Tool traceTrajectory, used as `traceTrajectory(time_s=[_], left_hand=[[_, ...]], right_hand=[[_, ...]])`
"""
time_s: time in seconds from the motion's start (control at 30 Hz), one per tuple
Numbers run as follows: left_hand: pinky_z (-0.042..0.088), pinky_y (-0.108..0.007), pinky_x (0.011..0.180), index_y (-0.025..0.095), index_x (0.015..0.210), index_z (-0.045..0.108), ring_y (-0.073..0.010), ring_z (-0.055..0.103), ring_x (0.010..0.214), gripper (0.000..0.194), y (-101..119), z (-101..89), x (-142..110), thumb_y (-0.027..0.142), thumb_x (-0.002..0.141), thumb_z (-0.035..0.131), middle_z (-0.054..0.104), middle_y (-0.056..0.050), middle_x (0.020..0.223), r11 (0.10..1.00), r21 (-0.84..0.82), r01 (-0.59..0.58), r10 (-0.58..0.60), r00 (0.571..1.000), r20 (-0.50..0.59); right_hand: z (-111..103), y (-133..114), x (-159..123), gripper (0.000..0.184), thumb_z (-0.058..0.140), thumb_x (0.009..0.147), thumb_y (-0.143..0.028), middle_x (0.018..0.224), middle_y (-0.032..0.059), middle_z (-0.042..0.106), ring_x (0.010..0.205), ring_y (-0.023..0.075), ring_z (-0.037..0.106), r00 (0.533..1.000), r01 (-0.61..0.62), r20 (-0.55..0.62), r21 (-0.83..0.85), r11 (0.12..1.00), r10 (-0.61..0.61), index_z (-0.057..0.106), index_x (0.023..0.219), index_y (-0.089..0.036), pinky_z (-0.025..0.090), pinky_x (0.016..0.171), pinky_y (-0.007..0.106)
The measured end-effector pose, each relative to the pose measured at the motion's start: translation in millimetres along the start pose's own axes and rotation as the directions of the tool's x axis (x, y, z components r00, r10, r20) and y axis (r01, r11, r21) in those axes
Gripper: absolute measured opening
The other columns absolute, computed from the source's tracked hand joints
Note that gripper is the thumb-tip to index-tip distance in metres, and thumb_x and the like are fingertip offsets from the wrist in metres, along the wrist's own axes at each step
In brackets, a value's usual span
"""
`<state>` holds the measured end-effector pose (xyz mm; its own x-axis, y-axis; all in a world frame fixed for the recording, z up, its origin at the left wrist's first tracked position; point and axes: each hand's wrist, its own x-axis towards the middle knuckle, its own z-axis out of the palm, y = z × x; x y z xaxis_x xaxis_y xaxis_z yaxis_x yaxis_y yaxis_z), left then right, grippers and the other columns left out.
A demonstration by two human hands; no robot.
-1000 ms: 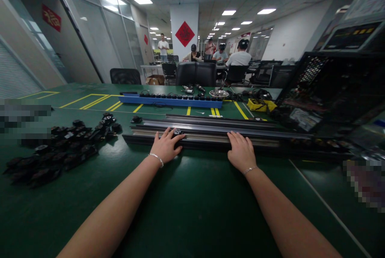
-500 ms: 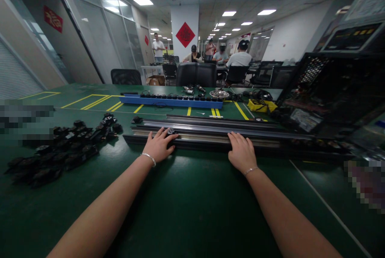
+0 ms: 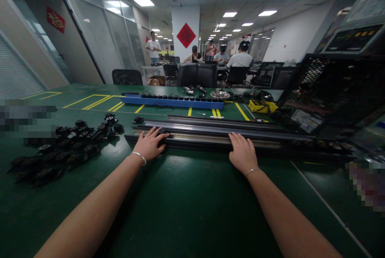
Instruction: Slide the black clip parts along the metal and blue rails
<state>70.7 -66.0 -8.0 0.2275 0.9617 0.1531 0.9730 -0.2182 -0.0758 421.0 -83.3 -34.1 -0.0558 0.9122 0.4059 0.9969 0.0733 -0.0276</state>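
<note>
A long black rail (image 3: 195,142) with a shiny metal channel lies across the table in front of me. My left hand (image 3: 149,144) is at its left part, fingers over the rail and closed about a small black part (image 3: 163,130) in the channel. That part is half hidden by the fingers, so its exact kind cannot be made out. Farther right, my right hand (image 3: 243,152) grips the same rail, fingers bent over its top and close together. Just behind lie more long rails (image 3: 222,130), with a small black block (image 3: 137,119) at their left end.
A heap of black parts (image 3: 69,142) lies on the left of the green table (image 3: 180,210). Beyond the rails are a blue tray (image 3: 171,101) of black pieces, a metal bowl (image 3: 219,95) and a yellow box (image 3: 263,106). A dark open machine case (image 3: 327,93) stands at right.
My left hand has slid left along the rail, and the small black part has moved left with it. My right hand stays in place on the rail.
</note>
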Motion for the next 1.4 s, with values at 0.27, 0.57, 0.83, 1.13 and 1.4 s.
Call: traceTrajectory(time_s=[0.27, 0.57, 0.83, 1.13, 1.4], left_hand=[[0.023, -0.055, 0.106, 0.039, 0.132, 0.04, -0.0254, 0.02, 0.139, 0.049, -16.3, 3.3, -1.6, 0.044, 0.083, 0.042, 0.034, -0.001, 0.148, 1.0, 0.004, 0.028, -0.028, 1.0, -0.004], [0.025, -0.059, 0.104, 0.038, 0.132, 0.041, -0.027, 0.02, 0.139, 0.051, -39.1, 7.0, -2.2, 0.044, 0.081, 0.042, 0.033, -0.003, 0.148, 0.998, 0.023, 0.06, -0.06, 0.998, 0.015], [0.026, -0.06, 0.103, 0.037, 0.132, 0.041, -0.0277, 0.02, 0.139, 0.051, -60.9, 7.5, -6.9, 0.044, 0.082, 0.041, 0.033, -0.002, 0.148, 0.993, 0.031, 0.116, -0.117, 0.993, 0.026], [0.025, -0.061, 0.103, 0.037, 0.132, 0.041, -0.0277, 0.02, 0.138, 0.051, -73.8, 3.6, -10.0, 0.044, 0.082, 0.039, 0.035, -0.003, 0.147, 0.986, 0.046, 0.16, -0.163, 0.984, 0.066], [0.032, -0.055, 0.101, 0.036, 0.133, 0.041, -0.0285, 0.022, 0.138, 0.053, -86.0, 6.2, -10.3, 0.046, 0.081, 0.038, 0.036, -0.003, 0.146, 0.984, 0.018, 0.175, -0.176, 0.982, 0.076]], right_hand=[[0.4, 0.3, 0.0, 0.059, 0.04, 0.072, -0.011, 0.139, 0.0067, 0.046, 0.128, 0.0206, 0.037, 1.0, 0.004, 0.001, -0.006, 1.0, -0.004, 0.046, 0.131, -0.013, 0.021, 0.108, 0.041], [2.4, 1.6, -0.2, 0.06, 0.041, 0.071, -0.011, 0.138, 0.0073, 0.046, 0.128, 0.0208, 0.037, 1.0, 0.011, -0.015, -0.014, 1.0, -0.011, 0.047, 0.131, -0.013, 0.021, 0.108, 0.041], [2.9, 2.0, -0.1, 0.06, 0.042, 0.071, -0.011, 0.138, 0.0079, 0.047, 0.128, 0.0211, 0.037, 1.0, 0.012, -0.019, -0.004, 1.0, -0.012, 0.046, 0.131, -0.014, 0.023, 0.108, 0.042], [1.0, 1.3, -0.1, 0.059, 0.041, 0.072, -0.01, 0.138, 0.0081, 0.046, 0.128, 0.0211, 0.038, 1.0, 0.007, -0.016, -0.004, 1.0, -0.007, 0.047, 0.131, -0.013, 0.023, 0.108, 0.042], [0.1, 1.7, -0.5, 0.06, 0.041, 0.071, -0.01, 0.138, 0.0076, 0.046, 0.128, 0.0212, 0.037, 1.0, 0.002, -0.004, 0.002, 1.0, -0.002, 0.046, 0.131, -0.013, 0.023, 0.108, 0.042]])
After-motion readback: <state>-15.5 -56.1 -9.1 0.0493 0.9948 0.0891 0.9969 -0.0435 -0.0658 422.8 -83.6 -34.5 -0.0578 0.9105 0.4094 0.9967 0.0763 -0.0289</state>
